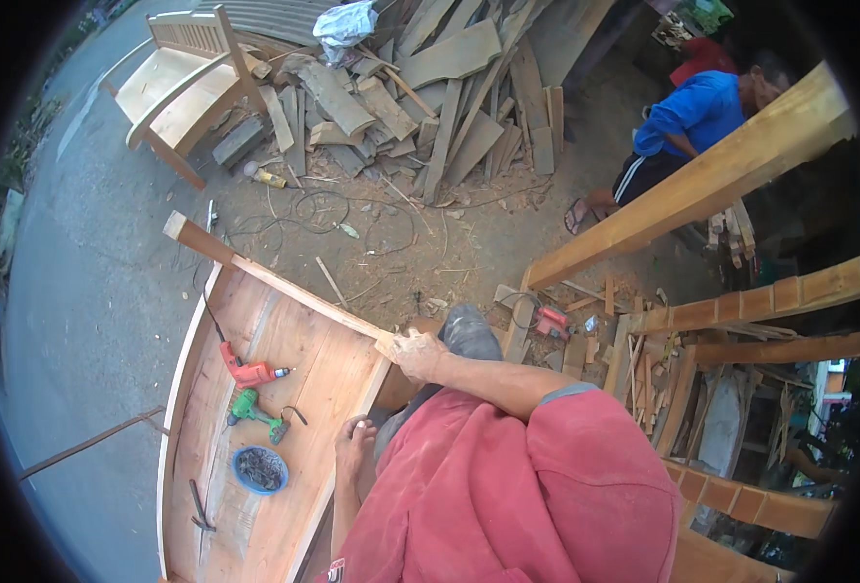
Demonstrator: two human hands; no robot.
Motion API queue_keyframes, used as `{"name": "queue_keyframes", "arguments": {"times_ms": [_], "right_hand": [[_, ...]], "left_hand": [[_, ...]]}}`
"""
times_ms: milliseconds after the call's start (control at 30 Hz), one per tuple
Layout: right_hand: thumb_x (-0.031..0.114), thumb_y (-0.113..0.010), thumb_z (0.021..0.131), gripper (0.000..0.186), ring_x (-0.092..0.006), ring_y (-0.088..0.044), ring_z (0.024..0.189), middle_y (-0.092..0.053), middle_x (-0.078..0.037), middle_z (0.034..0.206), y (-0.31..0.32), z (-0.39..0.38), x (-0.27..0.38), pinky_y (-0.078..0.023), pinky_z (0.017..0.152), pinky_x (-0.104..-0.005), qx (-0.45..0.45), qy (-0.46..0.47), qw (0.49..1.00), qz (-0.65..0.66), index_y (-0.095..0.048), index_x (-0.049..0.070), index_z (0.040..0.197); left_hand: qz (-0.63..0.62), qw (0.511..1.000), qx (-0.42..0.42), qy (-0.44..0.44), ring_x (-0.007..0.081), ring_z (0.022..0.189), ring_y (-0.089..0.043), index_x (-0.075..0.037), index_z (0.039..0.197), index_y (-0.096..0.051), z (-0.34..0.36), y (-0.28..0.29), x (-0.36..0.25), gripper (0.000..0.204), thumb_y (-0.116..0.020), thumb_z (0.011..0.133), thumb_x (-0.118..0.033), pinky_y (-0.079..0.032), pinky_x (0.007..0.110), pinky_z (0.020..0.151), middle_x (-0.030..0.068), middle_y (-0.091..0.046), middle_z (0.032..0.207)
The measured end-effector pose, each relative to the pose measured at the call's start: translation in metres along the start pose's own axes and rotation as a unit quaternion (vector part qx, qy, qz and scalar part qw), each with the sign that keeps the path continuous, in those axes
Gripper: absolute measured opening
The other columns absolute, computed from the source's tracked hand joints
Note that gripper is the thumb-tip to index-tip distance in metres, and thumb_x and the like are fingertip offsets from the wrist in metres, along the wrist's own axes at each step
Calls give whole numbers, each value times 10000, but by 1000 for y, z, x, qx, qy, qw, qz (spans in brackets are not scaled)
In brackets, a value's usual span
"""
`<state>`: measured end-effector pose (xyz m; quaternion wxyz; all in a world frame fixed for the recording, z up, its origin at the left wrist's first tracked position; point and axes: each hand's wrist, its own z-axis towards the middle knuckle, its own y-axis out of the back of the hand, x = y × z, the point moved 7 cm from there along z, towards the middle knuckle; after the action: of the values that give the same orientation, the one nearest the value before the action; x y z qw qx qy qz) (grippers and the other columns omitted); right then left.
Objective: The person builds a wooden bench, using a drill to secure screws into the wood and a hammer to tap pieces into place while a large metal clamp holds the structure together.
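My right hand (412, 352) is wrapped round the wooden corner post (386, 345) at the near end of a long rail (299, 301) on a pale wooden frame. My left hand (355, 442) has curled fingers beside the frame's right edge; what they hold, if anything, is hidden. On the boards (303, 389) lie a red corded drill (250, 369), a green drill (250, 413), a blue bowl of small dark fasteners (260, 468) and a dark metal tool (200, 510).
A wooden bench (163, 87) stands at upper left; a scrap-wood pile (449, 97) lies behind. A co-worker in blue (682, 121) is beyond upright timber frames (663, 185) on the right. Cables (313, 223) and a red tool (551, 321) lie on the ground.
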<state>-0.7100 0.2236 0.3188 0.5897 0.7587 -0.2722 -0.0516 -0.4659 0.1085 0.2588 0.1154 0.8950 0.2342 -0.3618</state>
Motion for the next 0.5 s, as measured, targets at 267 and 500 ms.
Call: {"name": "queue_keyframes", "arguments": {"times_ms": [267, 500], "right_hand": [[267, -623, 866, 400, -330, -719, 866, -662, -203, 1125, -33, 62, -41, -586, 771, -416, 187, 300, 929, 110, -674, -51, 1102], [305, -660, 837, 523, -221, -727, 903, -722, -171, 1120, -133, 146, -311, -558, 829, -371, 347, 182, 889, 238, -635, 26, 1279]], "left_hand": [[-41, 985, -164, -31, 193, 1085, -612, 2, 1327, -564, 72, -95, -66, 428, -521, 1033, -306, -502, 336, 914, 138, -646, 1220], [117, 862, -488, 75, 297, 1085, -625, 16, 1125, -688, 114, -161, -93, 332, -621, 963, -266, -471, 392, 964, 189, -667, 1135]]}}
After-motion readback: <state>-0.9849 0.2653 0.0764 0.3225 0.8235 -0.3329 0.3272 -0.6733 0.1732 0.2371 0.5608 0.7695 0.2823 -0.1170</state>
